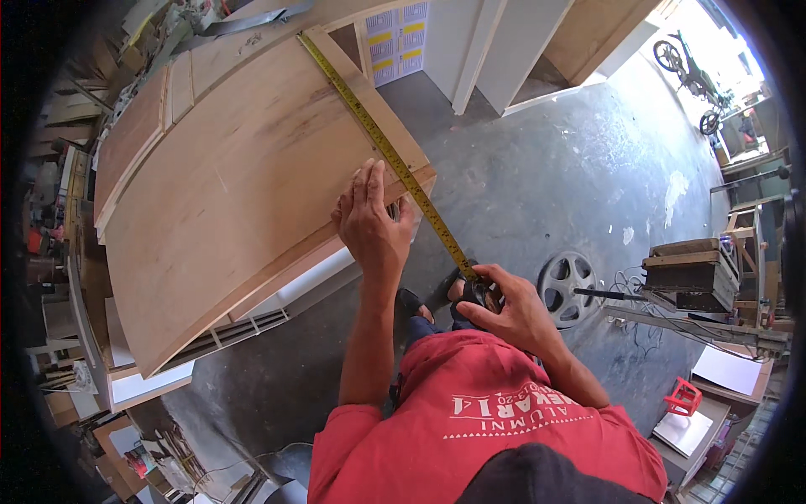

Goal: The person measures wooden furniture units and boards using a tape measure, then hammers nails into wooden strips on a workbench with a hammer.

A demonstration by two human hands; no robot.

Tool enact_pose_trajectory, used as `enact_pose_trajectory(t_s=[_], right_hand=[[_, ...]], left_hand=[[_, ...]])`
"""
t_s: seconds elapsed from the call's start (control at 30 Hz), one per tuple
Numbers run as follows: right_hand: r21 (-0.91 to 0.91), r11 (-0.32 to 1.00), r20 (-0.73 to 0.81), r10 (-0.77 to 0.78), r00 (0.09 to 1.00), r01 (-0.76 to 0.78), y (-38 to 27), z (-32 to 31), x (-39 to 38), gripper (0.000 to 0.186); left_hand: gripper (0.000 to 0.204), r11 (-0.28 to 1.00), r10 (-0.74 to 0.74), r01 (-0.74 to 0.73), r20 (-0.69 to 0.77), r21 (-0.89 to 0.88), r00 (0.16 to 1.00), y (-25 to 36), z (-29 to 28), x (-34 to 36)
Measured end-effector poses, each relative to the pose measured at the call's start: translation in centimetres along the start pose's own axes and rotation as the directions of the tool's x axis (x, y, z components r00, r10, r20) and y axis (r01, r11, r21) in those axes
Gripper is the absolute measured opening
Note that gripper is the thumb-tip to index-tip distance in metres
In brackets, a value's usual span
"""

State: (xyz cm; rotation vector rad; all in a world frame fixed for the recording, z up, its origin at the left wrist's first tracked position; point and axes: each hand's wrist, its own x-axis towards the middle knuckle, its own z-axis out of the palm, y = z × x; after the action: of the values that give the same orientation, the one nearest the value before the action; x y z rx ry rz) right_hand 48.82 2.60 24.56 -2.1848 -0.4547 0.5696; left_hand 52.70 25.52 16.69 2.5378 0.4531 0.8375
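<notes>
**A:** Only the head view to go on here, so how far has this measuring job got, you reckon?

**B:** Roughly mid-measure, I'd say. The tape measure (369, 126) is out, its yellow blade lying along the right-hand side of the big wooden panel (227, 185). It reaches from the panel's far edge, past the near corner, to the case. Can't tell if the end is actually hooked on, it's too small up there.

**A:** And the hands?

**B:** Right hand (514, 311) is closed around the tape case, off the panel's near corner. Left hand (374, 210) isn't gripping the tape: fingers close together on top of the panel by its near edge, thumb apart from them, just left of the blade. Looks like steadying to me, but that's a guess.

**A:** So what's done and what's left?

**B:** Done: blade pulled out and laid across. Left, as far as I can judge: taking the reading and winding the blade back in. No pencil in the left hand, and I can't spot a fresh mark at this size.

**A:** Anything in the way?

**B:** Nah. The grey wheel (550, 294) on the floor is right of the panel, well apart from it.
</notes>
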Motion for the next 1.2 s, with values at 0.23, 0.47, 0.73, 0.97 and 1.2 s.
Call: enact_pose_trajectory(t_s=[0.23, 0.47, 0.73, 0.97, 1.2], right_hand=[[0.002, 1.000, 0.012, 0.027, 1.000, -0.027, -0.7, -0.3, 0.0, 0.059], [-0.056, 0.998, 0.004, 0.017, 1.000, -0.016, -1.1, -0.2, 0.3, 0.059], [-0.059, 0.998, -0.017, -0.004, 1.000, 0.003, -0.8, 0.1, 0.2, 0.060], [-0.082, 0.996, 0.006, -0.026, 1.000, 0.027, -0.7, -0.2, 0.3, 0.061], [-0.113, 0.994, 0.075, 0.007, 0.997, 0.002, -0.9, -0.6, 0.6, 0.062]], left_hand=[[0.064, 0.998, 0.001, 0.000, -0.012, 0.061, 1.000, 0.3, -0.1, 0.1], [0.063, 1.000, -0.004, 0.004, -0.018, 0.021, 1.000, 0.0, 0.3, 0.0], [0.071, 1.000, 0.010, -0.010, 0.046, 0.000, 0.999, -0.2, -0.4, -0.3], [0.063, 0.998, 0.046, -0.047, 0.024, 0.032, 0.999, -0.2, -0.5, -0.2], [0.056, 0.998, 0.035, -0.033, -0.027, 0.052, 0.999, -0.3, 0.0, 0.0]])
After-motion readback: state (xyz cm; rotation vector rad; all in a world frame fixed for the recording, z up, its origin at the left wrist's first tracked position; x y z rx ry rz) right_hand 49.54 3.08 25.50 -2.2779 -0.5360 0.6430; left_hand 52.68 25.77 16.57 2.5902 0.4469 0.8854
